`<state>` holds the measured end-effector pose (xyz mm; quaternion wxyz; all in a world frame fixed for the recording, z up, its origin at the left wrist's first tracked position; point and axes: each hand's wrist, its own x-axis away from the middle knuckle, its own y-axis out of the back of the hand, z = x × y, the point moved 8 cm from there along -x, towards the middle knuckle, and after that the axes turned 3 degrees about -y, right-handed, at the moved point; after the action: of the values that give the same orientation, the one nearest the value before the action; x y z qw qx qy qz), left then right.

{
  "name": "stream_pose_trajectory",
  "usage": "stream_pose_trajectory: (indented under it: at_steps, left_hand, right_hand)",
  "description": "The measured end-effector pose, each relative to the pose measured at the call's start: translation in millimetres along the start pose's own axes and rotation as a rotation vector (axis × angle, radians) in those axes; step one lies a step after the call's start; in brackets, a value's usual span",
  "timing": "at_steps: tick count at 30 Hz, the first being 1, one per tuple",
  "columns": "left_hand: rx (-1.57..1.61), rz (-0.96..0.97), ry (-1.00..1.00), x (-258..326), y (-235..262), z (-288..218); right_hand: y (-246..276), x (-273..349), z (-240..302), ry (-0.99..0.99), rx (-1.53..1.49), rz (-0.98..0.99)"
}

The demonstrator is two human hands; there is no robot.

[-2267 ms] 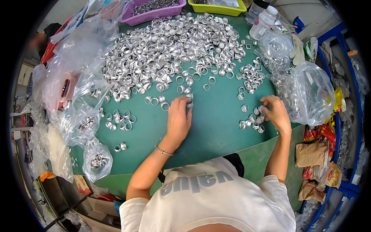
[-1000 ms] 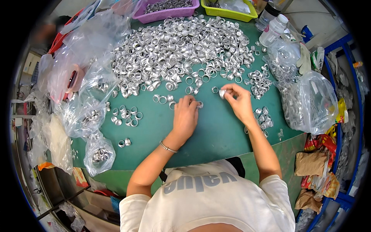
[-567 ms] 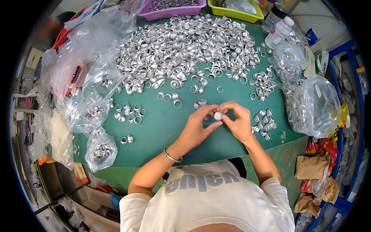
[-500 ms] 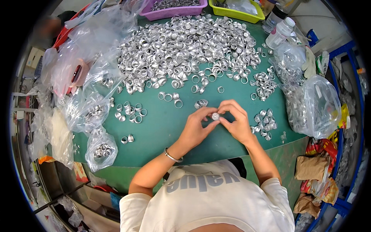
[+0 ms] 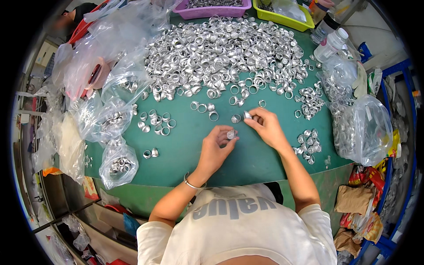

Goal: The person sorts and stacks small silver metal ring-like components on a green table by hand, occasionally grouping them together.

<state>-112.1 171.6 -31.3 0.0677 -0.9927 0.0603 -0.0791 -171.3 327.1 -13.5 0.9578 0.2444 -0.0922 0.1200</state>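
My left hand (image 5: 215,146) pinches a silver ring (image 5: 231,134) with a broad face between thumb and fingers, just above the green tabletop. To its right and a little farther off, my right hand (image 5: 267,128) is closed on another silver ring (image 5: 247,115) by the fingertips. Close beside that one, a loose ring (image 5: 236,118) lies on the table. Beyond both hands spreads a large heap of silver rings (image 5: 221,55). A few strays, including a small group (image 5: 207,109), lie between the heap and my hands.
Smaller ring clusters sit to the left (image 5: 157,122) and right (image 5: 309,145). Plastic bags of rings line the left (image 5: 118,165) and right (image 5: 364,132) sides. A purple tray (image 5: 210,12), a lime-green tray (image 5: 282,18) and a white bottle (image 5: 331,45) stand at the back.
My hands have parted. The right has moved away from the left and taken a ring from the spot just ahead, while the left keeps its ring. The view has shifted slightly.
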Motion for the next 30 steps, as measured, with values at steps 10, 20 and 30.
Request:
stream_pose_trajectory:
  at_steps: [10, 20, 30]
  left_hand:
    - [-0.089, 0.021, -0.165, 0.5, -18.4, -26.9]
    - [-0.310, 0.145, -0.272, 5.3, -26.6, -43.4]
    - [-0.371, 0.113, -0.109, 2.4, -18.7, -12.8]
  right_hand:
    - [-24.7, 42.2, -20.9, -0.166, -0.750, 0.238]
    - [-12.6, 45.4, -4.7, -0.058, -0.417, 0.173]
    - [-8.2, -17.0, 47.1, 0.608, 0.606, -0.456]
